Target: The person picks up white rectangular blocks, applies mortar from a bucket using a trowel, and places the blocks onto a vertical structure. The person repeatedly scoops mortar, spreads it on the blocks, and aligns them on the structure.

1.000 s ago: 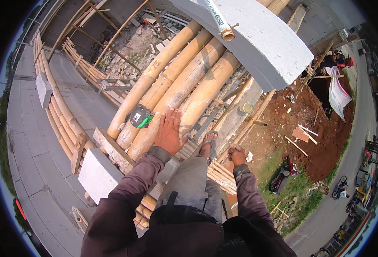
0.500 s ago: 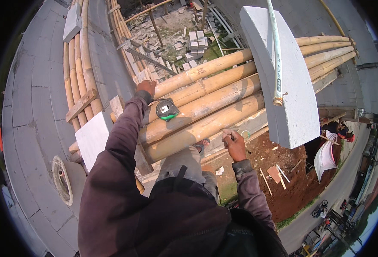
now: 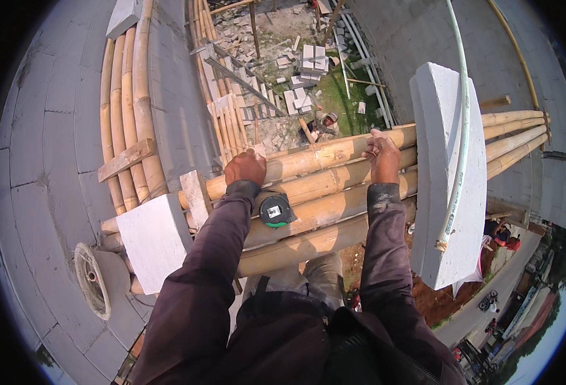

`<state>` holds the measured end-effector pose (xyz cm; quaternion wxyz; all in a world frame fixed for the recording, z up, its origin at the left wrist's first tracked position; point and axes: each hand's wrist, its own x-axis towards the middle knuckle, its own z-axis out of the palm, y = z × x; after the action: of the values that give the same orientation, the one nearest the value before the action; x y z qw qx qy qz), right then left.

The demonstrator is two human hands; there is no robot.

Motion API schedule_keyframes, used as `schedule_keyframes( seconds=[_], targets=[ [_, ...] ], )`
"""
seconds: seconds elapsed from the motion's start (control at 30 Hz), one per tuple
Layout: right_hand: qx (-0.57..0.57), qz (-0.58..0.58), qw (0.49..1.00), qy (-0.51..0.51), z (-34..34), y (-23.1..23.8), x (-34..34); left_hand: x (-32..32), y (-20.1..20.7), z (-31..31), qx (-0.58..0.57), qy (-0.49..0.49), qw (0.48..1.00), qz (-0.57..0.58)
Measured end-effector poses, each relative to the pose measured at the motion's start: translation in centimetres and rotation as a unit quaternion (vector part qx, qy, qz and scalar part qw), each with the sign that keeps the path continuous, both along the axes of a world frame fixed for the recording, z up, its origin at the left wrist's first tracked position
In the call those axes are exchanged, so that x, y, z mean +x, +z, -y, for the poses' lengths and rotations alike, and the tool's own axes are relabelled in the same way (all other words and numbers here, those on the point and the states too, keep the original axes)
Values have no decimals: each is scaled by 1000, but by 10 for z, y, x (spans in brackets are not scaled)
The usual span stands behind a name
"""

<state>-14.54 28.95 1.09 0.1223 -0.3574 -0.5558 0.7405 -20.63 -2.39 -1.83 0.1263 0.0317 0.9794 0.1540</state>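
Both my arms reach forward over a platform of bamboo poles [image 3: 321,215]. My left hand [image 3: 246,167] is closed over the farthest pole, its knuckles up; a whitish spot shows by its fingertips, too small to name. My right hand [image 3: 382,157] is above the same pole farther right, fingers bent and a little apart, with nothing visible in them. Just right of my left wrist, a black and green tape measure [image 3: 275,210] lies on the poles. Past my right hand stands a large pale block [image 3: 433,186], with a light green hose or pipe [image 3: 464,115] across it.
A white block [image 3: 154,240] and a wooden piece [image 3: 196,197] sit on the platform's left end, beside a round bucket [image 3: 93,282]. Grey block walls [image 3: 45,167] rise on both sides. Far below, another person [image 3: 326,125] is among stacked blocks [image 3: 313,59].
My right hand has moved up and forward from the near pole to the far one. My left hand stays by the far pole. The view has shifted, and a person below now shows.
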Motion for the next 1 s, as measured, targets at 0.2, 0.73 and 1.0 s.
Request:
schedule_keyframes(
  seconds=[0.2, 0.73, 1.0],
  targets=[
    [-66, 43, 996, -31, -41, -54, -97, 0, -1, -1, -29, -8, 999, 19],
    [-169, 120, 970, -127, -84, -164, -162, -2, -3, 0, -13, -66, 998, 15],
    [-158, 131, 961, -183, -71, -157, -159, -1, -4, 1, -13, -85, 996, -5]
  ],
)
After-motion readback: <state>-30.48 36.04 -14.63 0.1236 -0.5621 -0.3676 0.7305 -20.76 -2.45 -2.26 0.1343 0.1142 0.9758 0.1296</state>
